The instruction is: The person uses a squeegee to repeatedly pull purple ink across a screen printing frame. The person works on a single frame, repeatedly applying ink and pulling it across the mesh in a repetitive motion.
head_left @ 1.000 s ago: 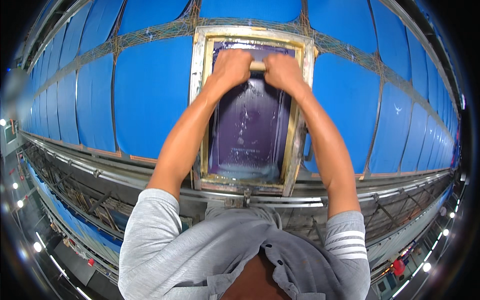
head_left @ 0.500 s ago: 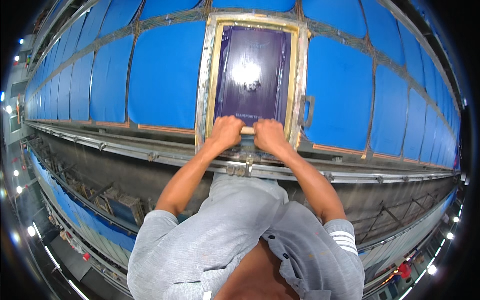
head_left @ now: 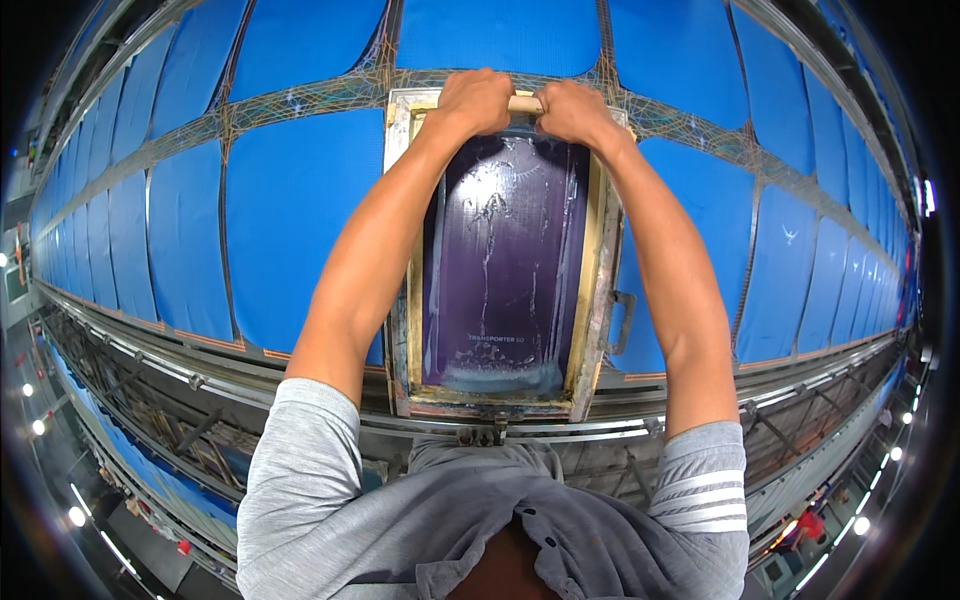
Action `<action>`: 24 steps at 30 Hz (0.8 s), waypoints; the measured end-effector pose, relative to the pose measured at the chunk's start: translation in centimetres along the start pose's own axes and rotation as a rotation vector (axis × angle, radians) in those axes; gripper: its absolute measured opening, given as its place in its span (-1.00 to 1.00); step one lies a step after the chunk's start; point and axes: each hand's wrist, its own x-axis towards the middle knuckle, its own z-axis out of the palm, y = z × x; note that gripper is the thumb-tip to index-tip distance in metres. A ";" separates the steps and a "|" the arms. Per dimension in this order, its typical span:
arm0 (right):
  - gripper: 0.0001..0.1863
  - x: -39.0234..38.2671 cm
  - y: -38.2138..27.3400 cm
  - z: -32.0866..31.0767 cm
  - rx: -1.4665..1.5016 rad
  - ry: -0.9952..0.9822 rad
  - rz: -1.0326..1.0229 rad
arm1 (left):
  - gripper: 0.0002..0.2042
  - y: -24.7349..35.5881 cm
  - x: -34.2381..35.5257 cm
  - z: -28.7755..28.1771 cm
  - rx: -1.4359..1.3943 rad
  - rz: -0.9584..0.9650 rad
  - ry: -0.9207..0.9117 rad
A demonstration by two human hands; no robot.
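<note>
Left hand (head_left: 478,101) and right hand (head_left: 578,113) clench the wooden handle (head_left: 524,104), where uneven pressure could streak the glossy purple panel (head_left: 510,260) on the grip's body side.

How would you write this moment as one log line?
left hand: grips bar; right hand: grips bar; bar: far end of framed screen; screen: glossy purple; blue panels: both sides

A long table (head_left: 690,125) carries blue sheets (head_left: 285,220) and a framed screen (head_left: 505,260)
</note>
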 end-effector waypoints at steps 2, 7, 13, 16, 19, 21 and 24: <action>-0.76 -1.3 -0.2 1.3 0.019 0.030 -0.031 | -0.82 0.9 -1.9 0.3 0.029 0.019 -0.010; -0.87 -11.3 -4.8 6.2 0.042 0.098 -0.111 | -0.80 3.4 -13.1 4.9 -0.060 0.051 0.064; -0.86 -26.9 -11.0 12.7 0.154 0.124 -0.182 | -0.72 10.3 -29.9 8.4 -0.163 0.004 -0.013; -0.80 -33.1 -13.2 15.6 0.124 0.018 -0.170 | -0.71 13.0 -36.4 10.5 -0.166 -0.031 -0.070; -0.65 -35.3 -13.3 15.9 0.161 0.079 -0.226 | -0.71 13.9 -38.5 10.9 -0.168 -0.014 -0.013; -0.38 -33.5 -10.2 14.3 0.570 0.003 -0.130 | -0.71 13.7 -38.7 11.0 -0.159 -0.012 -0.010; -0.42 -31.1 -4.2 14.5 0.051 0.733 0.247 | -0.71 13.7 -38.5 11.0 -0.131 -0.018 -0.037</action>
